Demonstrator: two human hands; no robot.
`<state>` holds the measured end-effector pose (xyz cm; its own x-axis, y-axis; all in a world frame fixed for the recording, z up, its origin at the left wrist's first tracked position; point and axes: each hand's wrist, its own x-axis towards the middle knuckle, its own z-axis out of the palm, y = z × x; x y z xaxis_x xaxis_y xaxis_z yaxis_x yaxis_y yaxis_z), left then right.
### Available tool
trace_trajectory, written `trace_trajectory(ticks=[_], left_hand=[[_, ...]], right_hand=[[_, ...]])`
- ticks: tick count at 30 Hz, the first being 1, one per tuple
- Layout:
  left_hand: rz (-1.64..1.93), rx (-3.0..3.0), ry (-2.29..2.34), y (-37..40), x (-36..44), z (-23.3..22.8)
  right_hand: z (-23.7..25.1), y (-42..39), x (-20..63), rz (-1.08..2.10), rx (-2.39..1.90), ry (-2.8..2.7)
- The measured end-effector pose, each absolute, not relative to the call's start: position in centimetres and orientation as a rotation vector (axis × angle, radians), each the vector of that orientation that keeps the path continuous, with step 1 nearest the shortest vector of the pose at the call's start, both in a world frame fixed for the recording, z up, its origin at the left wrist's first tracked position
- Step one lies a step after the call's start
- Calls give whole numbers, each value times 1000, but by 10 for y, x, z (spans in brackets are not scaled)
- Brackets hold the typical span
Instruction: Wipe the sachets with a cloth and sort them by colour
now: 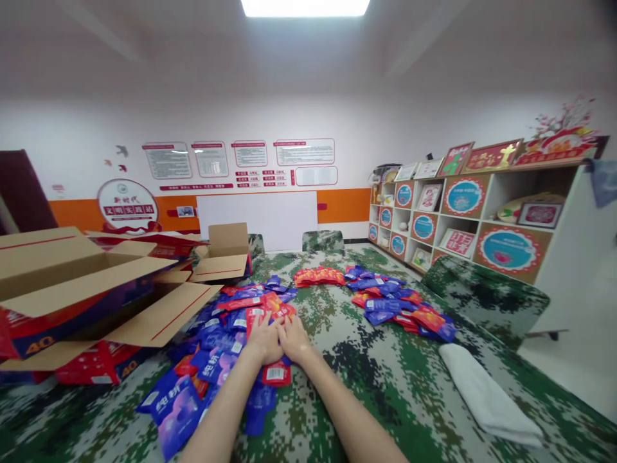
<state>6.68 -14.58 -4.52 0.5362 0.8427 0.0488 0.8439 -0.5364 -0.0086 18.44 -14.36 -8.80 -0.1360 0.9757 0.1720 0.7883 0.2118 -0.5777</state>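
My left hand (265, 339) lies on a heap of red and blue snack packets, its fingers stretched over a red packet (254, 315). My right hand (294, 339) is close against it, fingers extended toward the red-orange packets (276, 305) just ahead; its fingertips are partly hidden. A red packet with a barcode (277, 374) shows beneath both hands. To the left and front, blue packets (176, 408) with white lettering cover the camouflage tablecloth (332, 379). Neither hand visibly lifts a packet.
Open cardboard boxes (159, 315) crowd the left side. A row of red-orange packets (319, 276) lies farther back, with a mixed band of packets (400, 299) to the right. A folded white towel (486, 392) rests near the right edge. Camouflage-covered chairs (486, 299) surround the table.
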Motion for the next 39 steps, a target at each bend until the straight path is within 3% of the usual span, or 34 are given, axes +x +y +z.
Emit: trace_trajectory(ticks=[7, 13, 16, 23, 39], left_hand=[[-21, -2790, -1436, -110, 89, -17], [-369, -2713, -1527, -17, 147, -4], [-350, -2715, -1556, 34, 170, -16], [-142, -2801, -1573, 103, 186, -42], [-200, -2871, -1412, 134, 184, -67]], right_hand=[[-67, -123, 261, 283, -1590, -2016], [-39, -44, 389, -6, -1843, -2075], [-40, -2, 420, -52, -1895, -2161], [-54, 52, 436, -67, -1991, -2345], [-69, 83, 434, 29, -1878, -2358]])
